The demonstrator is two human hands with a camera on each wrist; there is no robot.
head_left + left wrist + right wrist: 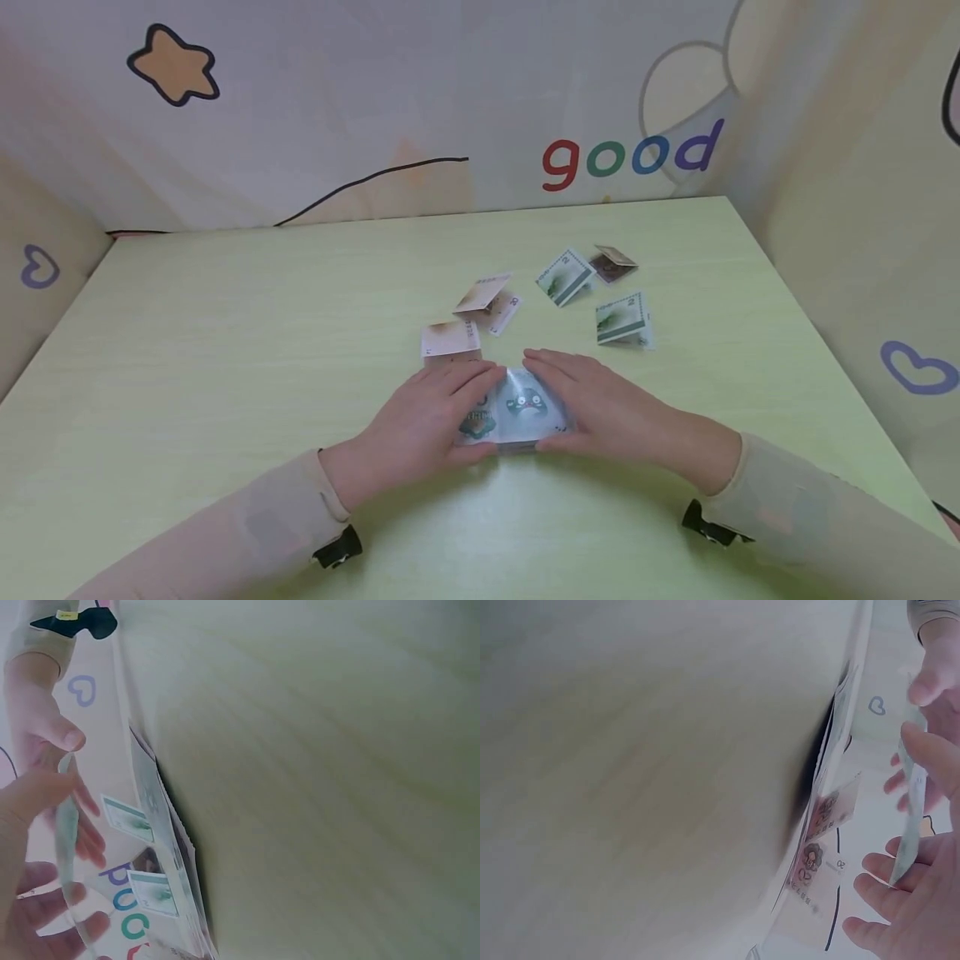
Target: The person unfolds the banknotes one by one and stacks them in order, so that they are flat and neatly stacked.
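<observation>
Pinching a pale-green paper note (527, 407), left hand (435, 408) and right hand (611, 408) could buckle it by squeezing inward. Drift toward desk's (225, 350) far edge could topple nearest folded pinkish paper (450, 339).

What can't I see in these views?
Head: ends of the held note, under the left hand and right hand.
Head: lower part of the near pink note, behind the left hand.
Left wrist: one end of the note stack, cut off by the bottom edge.
Right wrist: print on the held note, blurred and edge-on.
</observation>
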